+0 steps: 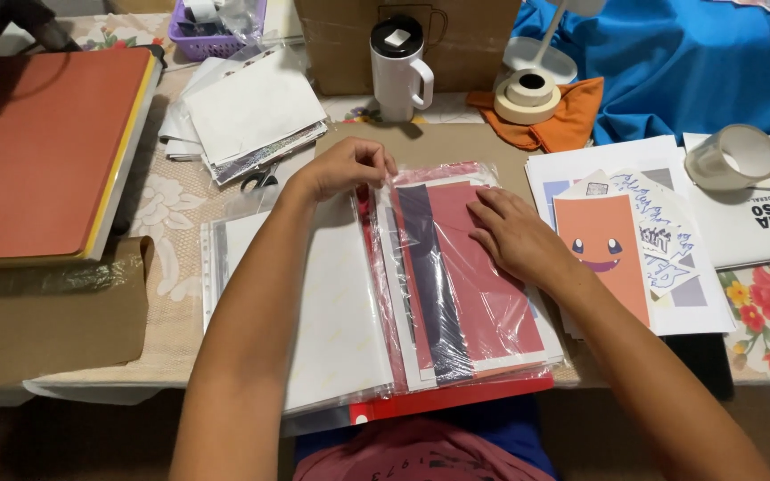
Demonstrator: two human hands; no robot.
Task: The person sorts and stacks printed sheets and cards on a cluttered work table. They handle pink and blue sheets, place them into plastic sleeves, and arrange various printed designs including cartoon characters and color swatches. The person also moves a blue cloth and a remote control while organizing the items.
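Glossy clear plastic sleeves [456, 276], wrinkled and catching the light, fill an open red folder [456, 398] that lies at the near edge of the tabletop [171, 232], overhanging it toward the person's lap. The left hand [342, 167] grips the top edge of a sleeve at the folder's spine, fingers curled together and pinching the plastic. The right hand [511, 233] lies flat on the right-hand sleeve, fingers straight and slightly spread, pressing on a dark red sheet [483, 294] with a navy strip [434, 285] beside it under the film. Left of the spine sit sleeves holding plain white paper [331, 312].

Just right of the folder rests a stack of printed sheets, topmost an orange card with a cartoon face [603, 254]. Toward the far edge stand a white mug with a black lid [398, 67] and a thick roll of masking tape [528, 96] on an orange cloth [563, 120]. A clear tape roll [731, 157] lies near the right edge. At the left edge is a flat machine with a matte red-brown pad [42, 147].
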